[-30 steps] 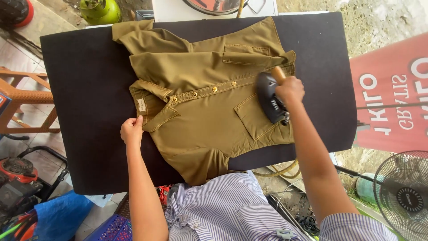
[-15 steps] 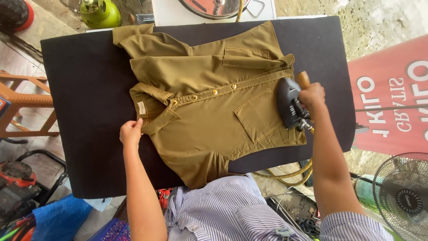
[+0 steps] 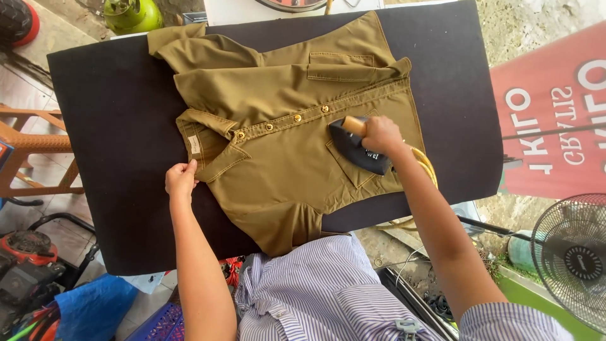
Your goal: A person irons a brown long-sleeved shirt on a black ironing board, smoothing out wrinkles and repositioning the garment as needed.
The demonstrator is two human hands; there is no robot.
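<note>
An olive-brown button-up shirt [image 3: 278,107] lies spread on a black padded ironing board [image 3: 107,126], collar to the left. My right hand [image 3: 379,134] grips the wooden handle of a dark clothes iron [image 3: 356,146], which rests on the shirt's chest pocket below the button row. My left hand [image 3: 181,179] pinches the shirt's collar edge at the left and holds the fabric flat against the board. A yellowish cord [image 3: 426,167] trails from the iron over the shirt's right edge.
A red banner [image 3: 555,113] hangs at the right, with a standing fan [image 3: 571,259] below it. A green gas cylinder [image 3: 129,14] sits top left, an orange wooden chair [image 3: 28,148] at the left. A striped shirt [image 3: 322,293] lies below the board.
The iron swung out to the shirt's right edge, then came back left onto the chest pocket. My left hand stayed at the collar.
</note>
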